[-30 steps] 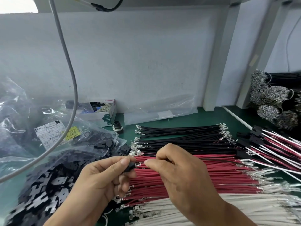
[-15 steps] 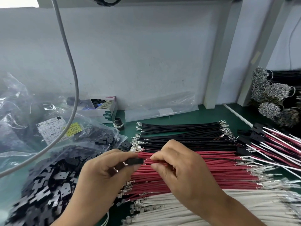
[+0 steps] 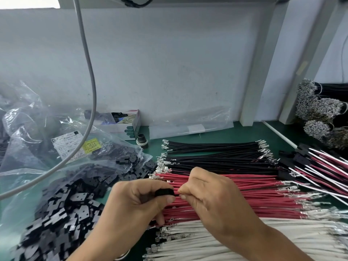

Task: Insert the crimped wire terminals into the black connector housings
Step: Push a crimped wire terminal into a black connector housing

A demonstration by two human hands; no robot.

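My left hand (image 3: 139,202) pinches a small black connector housing (image 3: 164,192) between thumb and fingers, above the red wires. My right hand (image 3: 212,196) pinches the end of a wire right at the housing's right side; the wire's colour and terminal are hidden by my fingers. Under both hands lie rows of crimped wires: black wires (image 3: 216,153) at the back, red wires (image 3: 254,196) in the middle, white wires (image 3: 226,242) nearest me. A heap of loose black housings (image 3: 62,210) lies in an opened plastic bag on the left.
Finished harnesses with red and white wires (image 3: 323,166) lie at the right. Bundled black wires (image 3: 320,113) are stacked at the far right. A small carton (image 3: 130,127) and clear bags sit by the back wall. A grey cable (image 3: 88,76) hangs over the left.
Both hands have stayed together over the red wires, shifting slightly. The housing has turned in my left fingers, and my right fingertips have closed in against its right end.
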